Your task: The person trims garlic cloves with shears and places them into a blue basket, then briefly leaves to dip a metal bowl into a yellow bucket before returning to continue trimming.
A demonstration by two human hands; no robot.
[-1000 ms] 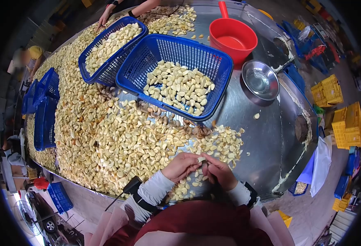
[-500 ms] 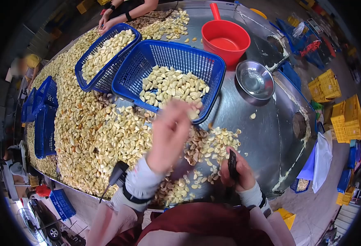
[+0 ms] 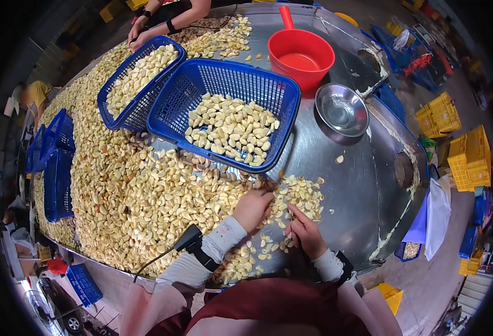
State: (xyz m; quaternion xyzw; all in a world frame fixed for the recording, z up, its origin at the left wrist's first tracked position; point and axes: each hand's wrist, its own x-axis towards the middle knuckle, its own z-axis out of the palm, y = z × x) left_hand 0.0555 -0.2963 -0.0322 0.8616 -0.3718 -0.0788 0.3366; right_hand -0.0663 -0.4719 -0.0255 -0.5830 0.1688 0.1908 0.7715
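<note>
My left hand (image 3: 253, 210) rests at the right edge of the large heap of pale, split kernels (image 3: 162, 196), its fingers curled down onto them; its fingertips are hidden. Close on its right, my right hand (image 3: 307, 231) has its fingers bent round a dark object that barely shows, beside a small pile of pale pieces (image 3: 299, 196). Beyond both hands stands a blue basket (image 3: 171, 106) with a layer of pale kernels (image 3: 232, 129) inside. A fuller blue basket (image 3: 124, 120) leans at its left.
A red dipper (image 3: 308, 78) and a metal bowl (image 3: 341, 110) stand on the metal table (image 3: 347, 185). More blue baskets (image 3: 59, 179) are at the left. A co-worker's hands (image 3: 140, 35) are at the far edge. Yellow crates (image 3: 470, 159) lie on the right.
My left hand has come down from the near rim of the basket to the kernels. My right hand has shifted slightly left, and its dark object shows less. The view has shifted a little.
</note>
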